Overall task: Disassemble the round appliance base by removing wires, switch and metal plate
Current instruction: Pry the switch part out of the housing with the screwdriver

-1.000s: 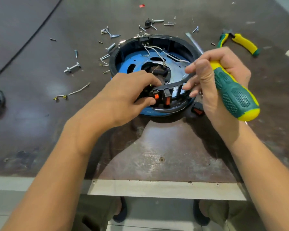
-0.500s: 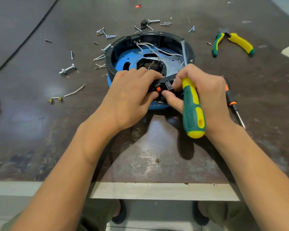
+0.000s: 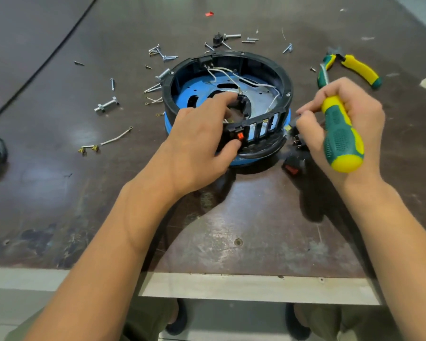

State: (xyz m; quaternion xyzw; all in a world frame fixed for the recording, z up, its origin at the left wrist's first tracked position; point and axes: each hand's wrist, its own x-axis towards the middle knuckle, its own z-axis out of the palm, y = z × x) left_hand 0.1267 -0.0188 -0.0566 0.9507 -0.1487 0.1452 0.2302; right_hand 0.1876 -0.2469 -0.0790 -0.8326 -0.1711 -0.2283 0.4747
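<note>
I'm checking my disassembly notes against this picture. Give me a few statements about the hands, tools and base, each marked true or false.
1. The right hand grips a green and yellow screwdriver. True.
2. The pliers lie inside the round base. False: they lie on the table, beyond and to the right of the base.
3. White wires run inside the base. True.
4. The left hand lies flat on the table, apart from the base. False: it holds the base's front wall, thumb by the orange switch.
5. Loose screws lie on the table left of the base. True.
</note>
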